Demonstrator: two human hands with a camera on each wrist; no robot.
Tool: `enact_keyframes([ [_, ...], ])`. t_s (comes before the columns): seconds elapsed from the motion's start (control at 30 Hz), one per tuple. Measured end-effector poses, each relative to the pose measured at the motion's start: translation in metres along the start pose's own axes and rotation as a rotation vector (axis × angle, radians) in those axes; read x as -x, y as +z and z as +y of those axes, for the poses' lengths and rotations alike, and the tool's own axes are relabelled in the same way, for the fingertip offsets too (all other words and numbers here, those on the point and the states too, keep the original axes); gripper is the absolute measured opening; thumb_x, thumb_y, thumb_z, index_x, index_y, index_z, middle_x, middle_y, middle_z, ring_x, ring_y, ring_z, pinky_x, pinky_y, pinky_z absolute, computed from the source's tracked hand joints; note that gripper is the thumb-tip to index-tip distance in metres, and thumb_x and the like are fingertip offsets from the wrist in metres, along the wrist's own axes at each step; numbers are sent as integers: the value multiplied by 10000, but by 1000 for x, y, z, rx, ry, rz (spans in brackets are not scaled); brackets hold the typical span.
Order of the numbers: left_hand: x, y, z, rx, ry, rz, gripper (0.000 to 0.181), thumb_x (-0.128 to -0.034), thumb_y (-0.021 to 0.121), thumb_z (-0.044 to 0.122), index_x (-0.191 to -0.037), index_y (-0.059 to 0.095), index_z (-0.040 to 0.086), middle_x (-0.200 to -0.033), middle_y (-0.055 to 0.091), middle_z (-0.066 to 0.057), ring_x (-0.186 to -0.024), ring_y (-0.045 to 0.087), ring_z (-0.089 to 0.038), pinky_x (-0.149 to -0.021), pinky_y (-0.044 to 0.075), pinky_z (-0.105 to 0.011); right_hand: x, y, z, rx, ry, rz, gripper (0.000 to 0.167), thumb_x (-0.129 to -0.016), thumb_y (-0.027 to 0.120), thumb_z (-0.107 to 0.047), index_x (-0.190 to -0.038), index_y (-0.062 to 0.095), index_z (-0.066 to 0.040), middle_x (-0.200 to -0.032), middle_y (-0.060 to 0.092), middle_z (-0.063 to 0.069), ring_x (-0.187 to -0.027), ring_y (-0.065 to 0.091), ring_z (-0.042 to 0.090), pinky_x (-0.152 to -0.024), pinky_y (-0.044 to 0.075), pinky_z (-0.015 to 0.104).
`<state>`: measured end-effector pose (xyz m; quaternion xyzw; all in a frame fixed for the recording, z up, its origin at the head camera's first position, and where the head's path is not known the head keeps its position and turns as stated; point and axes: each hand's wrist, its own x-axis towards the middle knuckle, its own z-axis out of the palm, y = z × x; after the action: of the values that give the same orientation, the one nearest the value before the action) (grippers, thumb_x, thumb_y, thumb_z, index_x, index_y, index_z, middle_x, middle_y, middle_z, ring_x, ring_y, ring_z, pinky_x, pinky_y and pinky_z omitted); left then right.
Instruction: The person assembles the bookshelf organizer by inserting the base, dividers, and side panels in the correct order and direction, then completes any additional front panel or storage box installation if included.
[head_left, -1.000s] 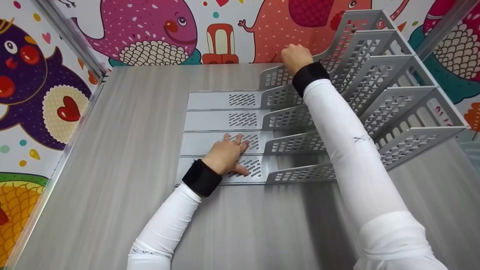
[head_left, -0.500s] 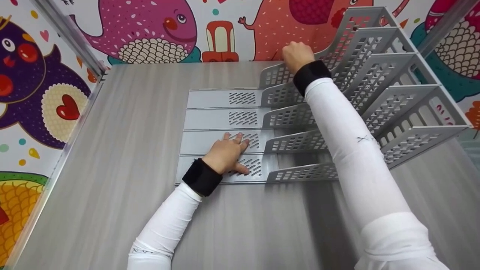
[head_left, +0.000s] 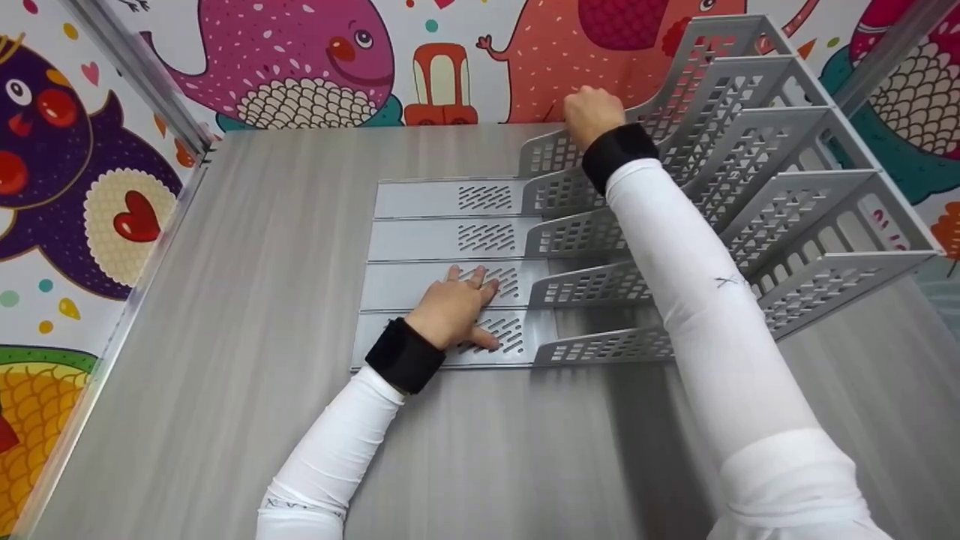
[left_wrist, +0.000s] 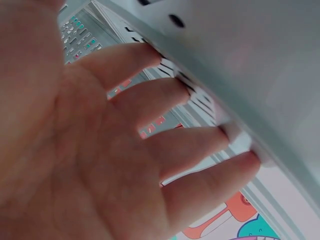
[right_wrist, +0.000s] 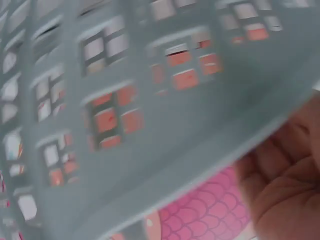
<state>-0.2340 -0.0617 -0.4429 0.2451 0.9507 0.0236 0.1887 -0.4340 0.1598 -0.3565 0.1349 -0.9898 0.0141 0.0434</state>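
Observation:
A grey file rack (head_left: 787,180) with several perforated dividers stands on the right side of the table in the head view, its flat slotted base panels (head_left: 409,240) reaching left. The left hand (head_left: 450,307) lies with spread fingers on the two nearest panels; in the left wrist view the fingertips of this hand (left_wrist: 135,135) touch the slotted surface. At the farthest divider (head_left: 546,154), the right hand (head_left: 592,116) has its fingers curled at the rim. The right wrist view shows that hand (right_wrist: 287,175) beside the perforated divider (right_wrist: 170,110), its fingertips partly hidden behind the edge.
The rack stands on a grey wood-grain table (head_left: 262,300). Behind it rises a wall with cartoon animals (head_left: 300,60), and another printed panel (head_left: 75,172) borders the left side along a metal frame (head_left: 142,67).

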Motion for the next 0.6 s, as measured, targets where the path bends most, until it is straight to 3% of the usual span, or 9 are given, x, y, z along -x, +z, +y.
enact_keyframes([
  [0.13, 0, 0, -4, 22, 5, 1, 982, -788, 783, 545, -1559, 357, 111, -1630, 289, -181, -1456, 284, -538, -1089, 435, -599, 14, -19, -27, -76, 43, -16, 313, -947, 470, 44, -1185, 661, 114, -1182, 645, 325, -1120, 627, 500, -936, 541, 601],
  [0.23, 3, -1, -10, 24, -14, -7, 978, -800, 772, 541, -1566, 341, 113, -1640, 270, -168, -1469, 265, -525, -1100, 425, -597, 32, -42, -61, -189, -11, 44, 325, -958, 533, -24, -1248, 650, 66, -1162, 677, 274, -1074, 662, 429, -931, 567, 523],
  [0.33, 8, -1, -16, 15, -32, -15, 969, -807, 763, 543, -1569, 335, 123, -1646, 258, -155, -1477, 259, -511, -1081, 445, -593, 69, -67, -96, -327, -165, 136, 377, -972, 593, -110, -1330, 620, 6, -1199, 709, 206, -1001, 710, 339, -923, 586, 419],
  [0.43, 11, -1, -20, 22, -23, -4, 963, -807, 768, 539, -1564, 348, 119, -1639, 271, -170, -1466, 267, -528, -1068, 449, -608, 123, -85, -114, -474, -389, 286, 415, -966, 648, -170, -1352, 611, -22, -1231, 718, 156, -990, 729, 274, -943, 574, 371],
  [0.5, 11, -1, -21, 28, -8, 1, 962, -806, 768, 544, -1562, 355, 116, -1633, 281, -180, -1457, 274, -543, -1070, 442, -617, 163, -91, -112, -556, -514, 399, 374, -951, 679, -182, -1290, 659, -27, -1223, 729, 124, -1055, 720, 242, -977, 554, 358],
  [0.6, 10, -3, -24, 41, 10, -11, 941, -819, 754, 552, -1558, 365, 117, -1638, 277, -174, -1456, 274, -545, -1086, 419, -632, 219, -92, -92, -696, -621, 559, 288, -915, 720, -163, -1176, 728, -42, -1124, 766, 90, -1020, 730, 203, -956, 555, 298],
])
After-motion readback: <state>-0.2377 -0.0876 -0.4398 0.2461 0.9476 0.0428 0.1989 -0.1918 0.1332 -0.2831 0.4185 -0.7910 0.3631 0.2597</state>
